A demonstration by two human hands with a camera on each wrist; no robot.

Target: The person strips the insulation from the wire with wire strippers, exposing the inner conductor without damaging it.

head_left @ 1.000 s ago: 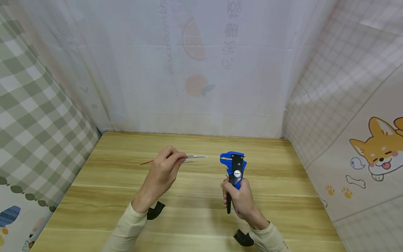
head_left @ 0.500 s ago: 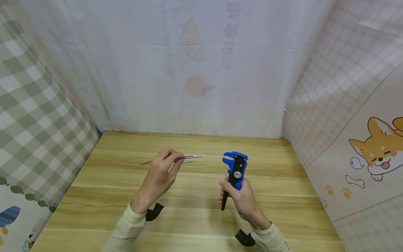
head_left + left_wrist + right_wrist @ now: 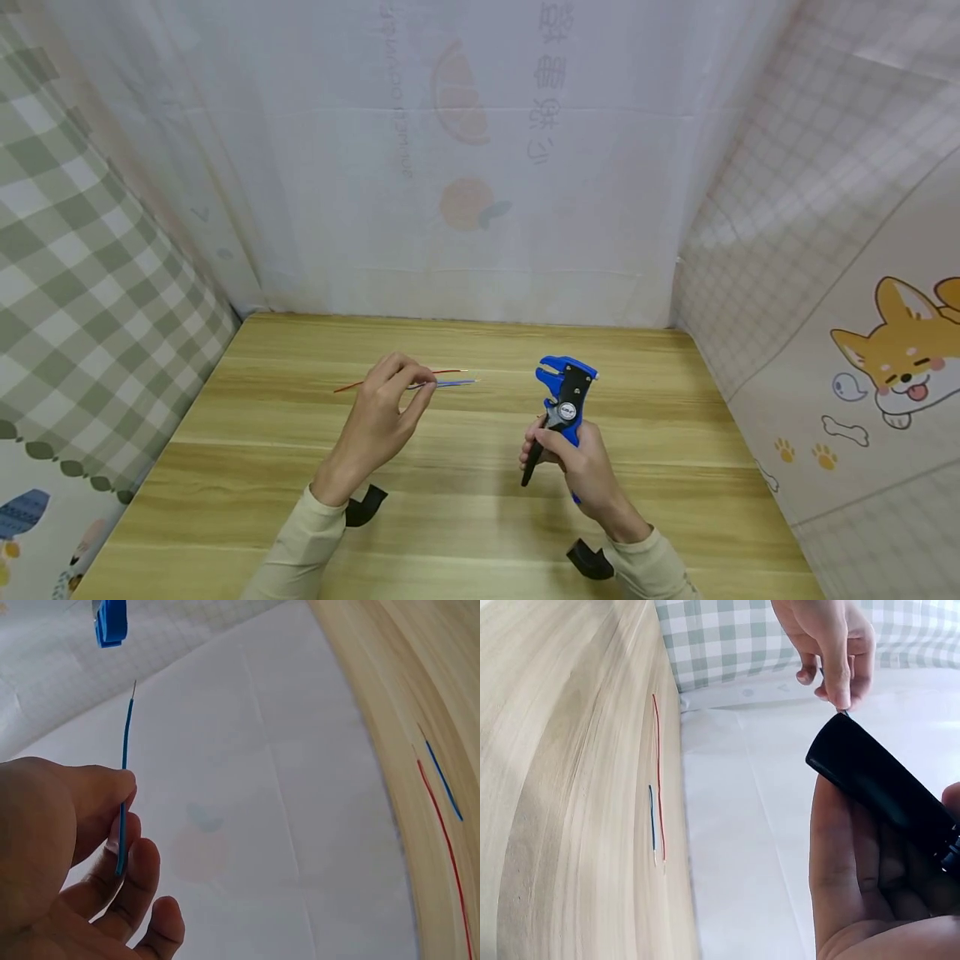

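My left hand [image 3: 381, 407] pinches a short blue wire [image 3: 126, 742] between thumb and index finger. A bare metal strand sticks out of the wire's far end in the left wrist view. The other left fingers are loosely bent. My right hand [image 3: 588, 473] grips a blue and black wire stripper [image 3: 567, 387] by its handles, upright, with its notched head apart from the wire and facing left. Up close in the right wrist view, a black handle [image 3: 881, 784] lies across the right fingers.
On the wooden table [image 3: 300, 475] lie a red wire [image 3: 444, 832] and a second blue wire [image 3: 444, 780], both with bare ends. A white curtain [image 3: 337, 208] hangs behind, with patterned cloth at both sides. Black curved pieces [image 3: 366, 506] show beside the wrists.
The held blue wire has drawn back left and dipped slightly, away from the stripper. The stripper has shifted a little right and tilted, its black handle swinging left.
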